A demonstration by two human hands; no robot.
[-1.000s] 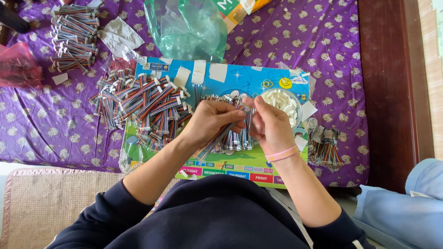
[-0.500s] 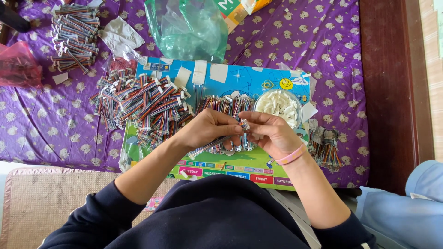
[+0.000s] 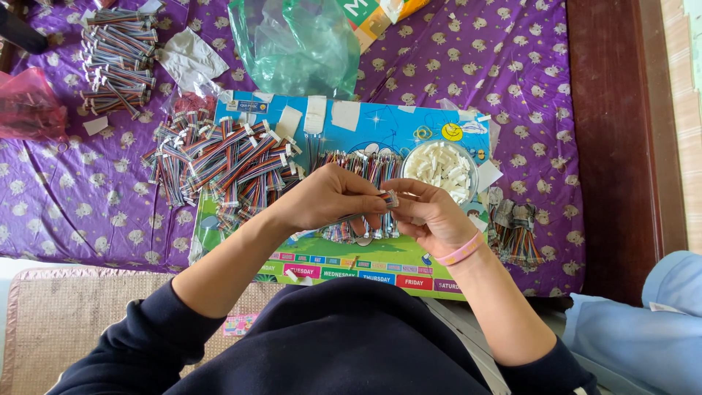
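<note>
Looking down from the head camera, I see my left hand point(image 3: 325, 196) and my right hand point(image 3: 431, 213) meeting over a colourful printed board point(image 3: 380, 121) that lies on a purple patterned cloth point(image 3: 512, 80). Both hands pinch the same thing between them, a short rainbow ribbon cable point(image 3: 387, 199) with a small white connector at its end; the left thumb and fingers close on it from the left, the right fingertips close on it from the right. Just beyond the hands a row of like cables point(image 3: 365, 167) lies across the board, partly hidden by my fingers. To the far right of the hands stands a clear round tub of white connector housings point(image 3: 440, 170), near the right hand but apart from it. Left of the hands a loose heap of ribbon cables point(image 3: 219, 164) spreads over the board's left end, and farther left, well apart, a second stack point(image 3: 117, 58) rests on the cloth. A green plastic bag point(image 3: 296, 44) sits at the far edge, a red bag point(image 3: 29, 106) at the far left. More cable bundles point(image 3: 515, 234) lie right of my right wrist, which wears a pink band point(image 3: 457, 254)
</note>
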